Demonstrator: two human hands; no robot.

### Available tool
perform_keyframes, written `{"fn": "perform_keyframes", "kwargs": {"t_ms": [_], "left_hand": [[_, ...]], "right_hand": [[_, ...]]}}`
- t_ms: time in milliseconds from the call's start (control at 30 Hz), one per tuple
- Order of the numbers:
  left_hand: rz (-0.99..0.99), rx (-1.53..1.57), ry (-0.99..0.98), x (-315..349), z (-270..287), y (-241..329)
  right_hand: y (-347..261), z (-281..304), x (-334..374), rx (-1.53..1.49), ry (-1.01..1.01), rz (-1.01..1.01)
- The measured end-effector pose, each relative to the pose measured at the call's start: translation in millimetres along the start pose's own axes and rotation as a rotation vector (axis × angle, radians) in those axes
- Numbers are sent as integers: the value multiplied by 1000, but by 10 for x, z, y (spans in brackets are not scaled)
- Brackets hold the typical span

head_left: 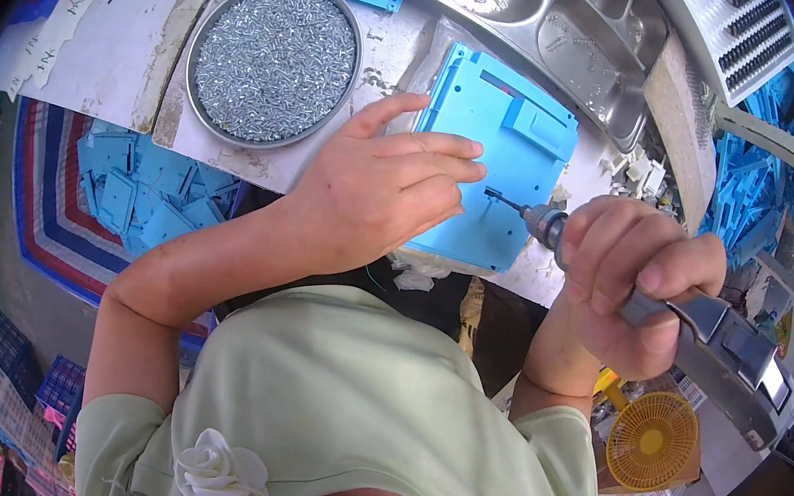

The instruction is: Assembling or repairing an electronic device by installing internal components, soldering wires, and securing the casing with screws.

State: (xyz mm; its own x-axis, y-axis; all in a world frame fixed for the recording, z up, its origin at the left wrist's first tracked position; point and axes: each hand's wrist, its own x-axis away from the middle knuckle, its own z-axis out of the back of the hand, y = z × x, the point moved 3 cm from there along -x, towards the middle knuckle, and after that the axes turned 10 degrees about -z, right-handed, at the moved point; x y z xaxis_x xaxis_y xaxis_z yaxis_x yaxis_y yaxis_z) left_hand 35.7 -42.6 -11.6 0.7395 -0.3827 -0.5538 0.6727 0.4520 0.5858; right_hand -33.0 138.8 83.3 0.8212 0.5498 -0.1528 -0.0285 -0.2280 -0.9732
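Note:
A flat blue plastic panel lies on the worktable in front of me. My left hand rests across its left side, fingers stretched out and apart. In my right hand is a power screwdriver, my fingers wrapped round its body. Its thin bit points left over the panel and ends near a small hole; whether the tip touches the panel I cannot tell. Left of the panel stands a round metal dish full of small silvery screws.
Behind the panel is a steel compartment tray with small parts. A white tray of dark springs stands far right, near heaped blue parts. A striped bag holds blue panels at left. A yellow fan is low right.

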Motion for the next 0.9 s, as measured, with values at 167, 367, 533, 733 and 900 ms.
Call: {"fn": "perform_keyframes", "kwargs": {"t_ms": [167, 367, 533, 733, 900], "left_hand": [[9, -37, -14, -24, -7, 24], [50, -46, 7, 9, -1, 37], [25, 4, 68, -62, 60, 11], [62, 75, 146, -62, 86, 19], [55, 46, 196, -41, 172, 7]], "right_hand": [[19, -7, 30, 17, 10, -20], [41, -35, 59, 25, 12, -26], [-95, -13, -32, 0, -142, 101], [-114, -107, -155, -71, -226, 93], [-132, -174, -266, -92, -258, 85]]}}
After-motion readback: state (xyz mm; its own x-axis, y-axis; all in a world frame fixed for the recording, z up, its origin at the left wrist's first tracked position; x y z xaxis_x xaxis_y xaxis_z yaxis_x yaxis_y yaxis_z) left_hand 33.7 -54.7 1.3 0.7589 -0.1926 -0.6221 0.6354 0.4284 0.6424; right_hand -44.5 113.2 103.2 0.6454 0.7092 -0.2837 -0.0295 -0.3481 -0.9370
